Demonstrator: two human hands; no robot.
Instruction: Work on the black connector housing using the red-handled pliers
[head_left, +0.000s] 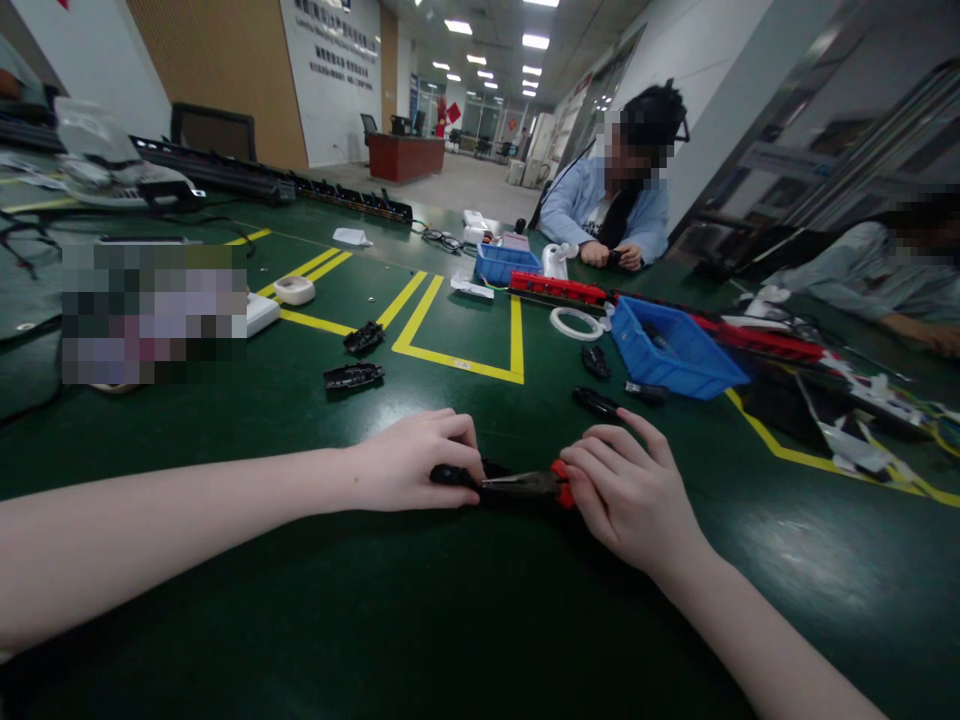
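1. From my place far away, I watch through the head camera two bare hands working low over a green table (450,620).
2. The left hand (424,462) grasps a black piece (452,476) between thumb and fingers, close to the table surface; the fingers hide a part of it.
3. The right hand (634,490) is closed around the red handles of the pliers (529,485), whose nose points toward the left hand.
4. The tips of the pliers meet the black piece beside the left fingers; whether they bite on it, I cannot tell.
5. Beyond the left hand I see two black parts (353,377), lying near each other.
6. Just beyond the right hand lie three dark pieces (595,402), near a blue bin (694,374) and a white ring (576,322).
7. Yellow tape (465,364) marks shapes on the table, between these two groups.
8. Farther across, a person in a light blue jacket (559,208) sits with both hands together, near a smaller blue box (508,266).
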